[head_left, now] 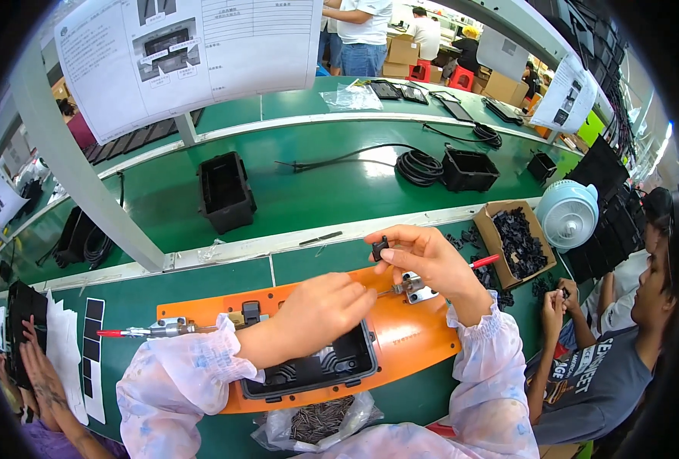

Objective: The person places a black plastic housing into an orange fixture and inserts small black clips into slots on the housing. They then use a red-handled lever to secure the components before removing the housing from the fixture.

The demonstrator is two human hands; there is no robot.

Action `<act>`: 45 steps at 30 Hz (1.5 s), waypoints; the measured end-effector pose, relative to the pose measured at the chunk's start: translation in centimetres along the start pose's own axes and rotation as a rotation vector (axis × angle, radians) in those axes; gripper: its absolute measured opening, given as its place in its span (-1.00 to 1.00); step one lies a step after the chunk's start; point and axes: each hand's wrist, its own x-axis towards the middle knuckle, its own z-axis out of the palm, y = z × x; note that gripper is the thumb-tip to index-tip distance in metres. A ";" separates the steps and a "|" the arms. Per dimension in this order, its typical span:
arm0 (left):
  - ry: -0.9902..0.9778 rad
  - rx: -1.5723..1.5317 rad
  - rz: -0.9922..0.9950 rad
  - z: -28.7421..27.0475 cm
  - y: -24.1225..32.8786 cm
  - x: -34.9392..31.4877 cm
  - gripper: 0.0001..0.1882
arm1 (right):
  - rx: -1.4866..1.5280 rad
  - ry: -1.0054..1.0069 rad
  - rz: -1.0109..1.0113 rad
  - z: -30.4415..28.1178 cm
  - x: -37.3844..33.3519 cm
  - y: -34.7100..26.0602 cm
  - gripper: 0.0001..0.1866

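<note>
My right hand (429, 262) pinches a small black plastic clip (380, 248) between thumb and fingers, raised above the orange fixture board (412, 344). My left hand (316, 310) hovers over the open black plastic box (332, 367), which sits in the board. Its fingers are curled together, and whatever they may hold is hidden. Close to my left fingertips is the rod of a toggle clamp (414, 288) with a red handle. A second red-handled toggle clamp (172, 327) lies at the board's left, beside a small black block (251, 312).
A plastic bag of screws (320, 421) lies in front of the board. At right stand a carton of black clips (519, 245) and a pale blue fan (567, 214). Black boxes (224, 191) and coiled cable (418, 167) occupy the conveyor beyond. Co-workers (603, 367) sit on both sides.
</note>
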 end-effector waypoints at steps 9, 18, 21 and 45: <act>-0.149 0.319 0.231 -0.8 1.4 -0.6 -0.67 | 0.060 0.083 -0.051 0.5 0.5 -0.2 -0.75; -0.359 0.637 0.132 -2.0 3.7 -2.3 -0.45 | -0.141 -0.066 -0.164 1.1 2.5 -0.3 -0.76; -0.271 0.251 -0.031 -1.5 2.9 -2.4 -0.45 | -0.206 -0.017 -0.096 1.4 2.6 -1.1 -0.78; -0.020 0.064 -0.163 -4.7 1.4 -4.8 -0.63 | -0.523 -0.213 -0.351 4.0 4.3 0.8 -0.83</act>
